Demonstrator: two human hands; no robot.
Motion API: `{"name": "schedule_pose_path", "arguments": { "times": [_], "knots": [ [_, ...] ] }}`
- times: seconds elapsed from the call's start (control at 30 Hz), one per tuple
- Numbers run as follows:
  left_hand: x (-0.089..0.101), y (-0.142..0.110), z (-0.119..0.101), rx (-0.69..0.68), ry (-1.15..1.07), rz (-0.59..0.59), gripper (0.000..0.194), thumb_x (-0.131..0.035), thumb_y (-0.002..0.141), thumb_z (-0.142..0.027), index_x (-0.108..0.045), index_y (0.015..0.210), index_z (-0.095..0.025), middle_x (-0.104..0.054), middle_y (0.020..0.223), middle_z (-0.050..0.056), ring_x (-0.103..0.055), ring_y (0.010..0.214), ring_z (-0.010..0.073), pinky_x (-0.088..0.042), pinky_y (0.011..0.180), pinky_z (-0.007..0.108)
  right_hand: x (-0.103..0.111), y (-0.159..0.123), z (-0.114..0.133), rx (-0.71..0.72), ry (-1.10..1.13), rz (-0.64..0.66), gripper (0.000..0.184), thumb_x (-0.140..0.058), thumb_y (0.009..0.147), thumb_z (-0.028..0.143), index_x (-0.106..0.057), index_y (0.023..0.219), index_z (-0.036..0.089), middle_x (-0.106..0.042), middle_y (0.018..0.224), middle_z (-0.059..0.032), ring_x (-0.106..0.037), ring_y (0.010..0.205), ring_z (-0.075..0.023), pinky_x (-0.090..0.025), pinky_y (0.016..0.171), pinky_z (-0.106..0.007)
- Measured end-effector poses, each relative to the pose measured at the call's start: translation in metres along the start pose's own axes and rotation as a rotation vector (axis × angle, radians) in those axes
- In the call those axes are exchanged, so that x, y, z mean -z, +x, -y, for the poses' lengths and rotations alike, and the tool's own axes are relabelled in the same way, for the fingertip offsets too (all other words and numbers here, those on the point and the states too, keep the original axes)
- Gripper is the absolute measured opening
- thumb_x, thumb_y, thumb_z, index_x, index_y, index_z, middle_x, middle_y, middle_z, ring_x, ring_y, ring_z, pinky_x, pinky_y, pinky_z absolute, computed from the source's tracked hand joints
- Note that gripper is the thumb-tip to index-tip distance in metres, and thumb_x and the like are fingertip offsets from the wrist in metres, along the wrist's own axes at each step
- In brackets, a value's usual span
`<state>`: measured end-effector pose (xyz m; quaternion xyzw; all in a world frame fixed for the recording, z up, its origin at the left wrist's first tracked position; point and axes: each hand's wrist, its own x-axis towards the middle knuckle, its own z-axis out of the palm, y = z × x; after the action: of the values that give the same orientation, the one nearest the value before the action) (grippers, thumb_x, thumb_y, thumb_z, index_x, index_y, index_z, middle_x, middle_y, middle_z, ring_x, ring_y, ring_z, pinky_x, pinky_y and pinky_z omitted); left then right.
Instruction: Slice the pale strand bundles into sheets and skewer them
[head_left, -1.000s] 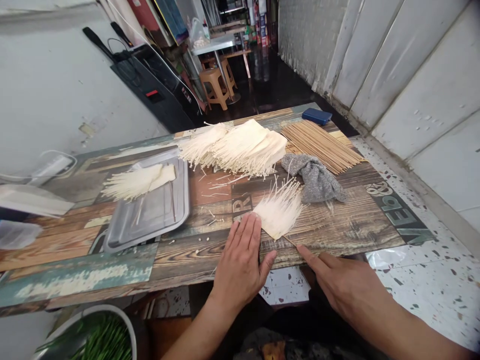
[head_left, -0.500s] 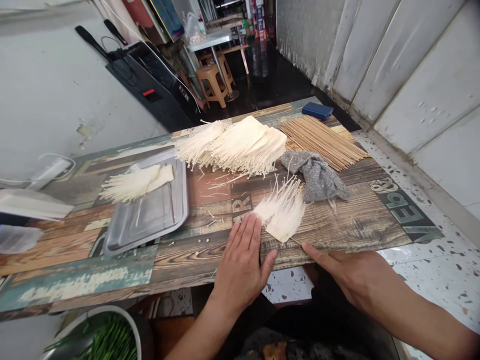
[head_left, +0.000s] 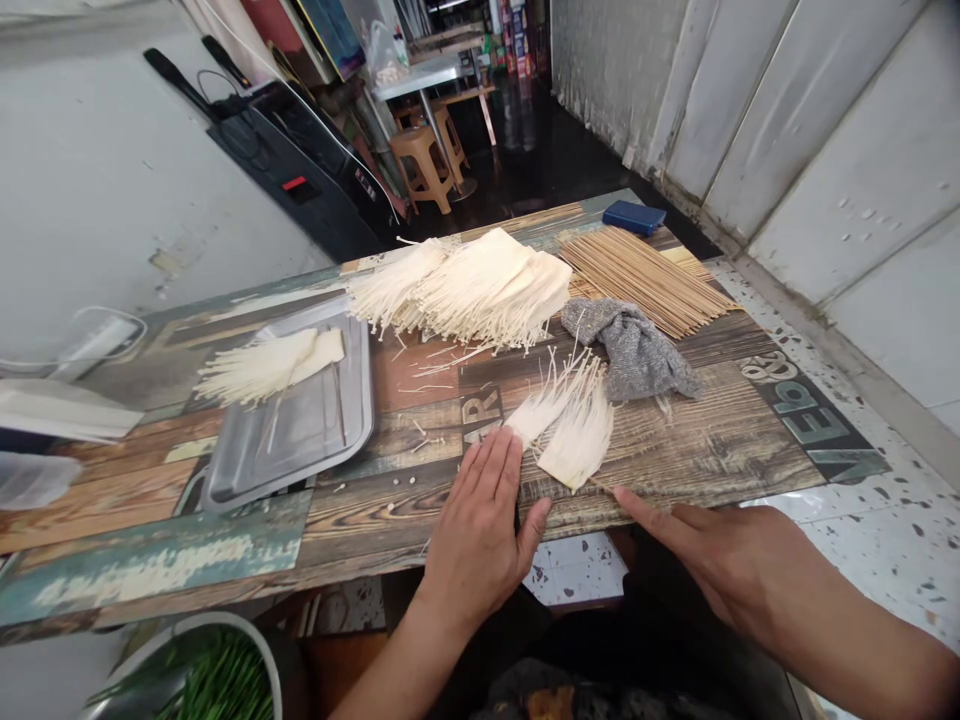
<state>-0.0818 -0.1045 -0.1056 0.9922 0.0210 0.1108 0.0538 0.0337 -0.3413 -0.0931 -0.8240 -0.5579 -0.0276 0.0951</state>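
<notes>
My left hand (head_left: 484, 520) lies flat near the table's front edge, fingers stretched, its fingertips over the lower end of a small bunch of enoki mushrooms (head_left: 541, 408). Right beside that is a second flat enoki piece (head_left: 577, 440), its cut base facing me. A thin bamboo skewer (head_left: 602, 486) runs from that base to my right hand (head_left: 705, 550). My right hand is closed on the skewer, index finger stretched along it; the grip itself is mostly hidden. Whether the skewer's tip is inside the enoki cannot be seen.
A large enoki pile (head_left: 472, 285) lies at the back, with bamboo skewers (head_left: 645, 275), a grey cloth (head_left: 630, 345) and a blue box (head_left: 634, 217) to its right. At left, a tray (head_left: 292, 465) holds skewered enoki (head_left: 274, 365). Green vegetables (head_left: 217, 680) fill a pot below.
My right hand has moved slightly right with the skewer. The right enoki piece has shifted the same way, widening the gap to the left bunch. My left hand has barely moved.
</notes>
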Motion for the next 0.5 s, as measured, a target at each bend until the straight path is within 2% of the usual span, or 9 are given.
{"name": "schedule_pose_path", "arguments": {
  "times": [0.07,0.17,0.33,0.5],
  "knots": [
    [-0.0005,0.0004,0.0000,-0.002,0.000,0.001,0.063,-0.045,0.092,-0.035,-0.023,0.146,-0.011,-0.033,0.149,0.017,-0.024,0.141,0.0275,-0.032,0.112,0.049,0.0035,0.0010,0.0001,0.045,0.032,0.002,0.066,-0.044,0.071,0.004,-0.050,0.135,0.019,-0.071,0.079,-0.0042,-0.062,0.057,-0.0166,-0.044,0.051,-0.026],
    [-0.0012,0.0010,0.0001,-0.008,0.007,-0.003,0.063,-0.045,0.092,-0.035,-0.023,0.145,-0.010,-0.034,0.149,0.017,-0.024,0.141,0.0269,-0.032,0.113,0.049,0.0068,0.0033,0.0011,0.064,0.027,-0.018,0.065,-0.044,0.072,0.006,-0.049,0.135,0.020,-0.071,0.081,-0.0039,-0.060,0.053,-0.0159,-0.041,0.048,-0.027],
    [-0.0009,0.0006,0.0008,-0.022,0.011,-0.006,0.062,-0.045,0.092,-0.034,-0.024,0.145,-0.009,-0.034,0.149,0.017,-0.024,0.141,0.0255,-0.031,0.114,0.047,0.0080,0.0075,0.0034,0.064,0.000,0.006,0.061,-0.048,0.071,0.007,-0.053,0.131,0.017,-0.069,0.071,-0.0015,-0.059,0.049,-0.0149,-0.037,0.046,-0.028],
    [-0.0010,0.0003,0.0014,-0.027,0.001,-0.010,0.063,-0.045,0.092,-0.035,-0.024,0.145,-0.009,-0.035,0.149,0.017,-0.025,0.141,0.0256,-0.031,0.114,0.048,0.0047,0.0081,0.0035,0.076,-0.013,0.013,0.060,-0.043,0.072,0.004,-0.051,0.130,0.014,-0.068,0.068,-0.0003,-0.060,0.049,-0.0144,-0.038,0.044,-0.028]
  ]
}}
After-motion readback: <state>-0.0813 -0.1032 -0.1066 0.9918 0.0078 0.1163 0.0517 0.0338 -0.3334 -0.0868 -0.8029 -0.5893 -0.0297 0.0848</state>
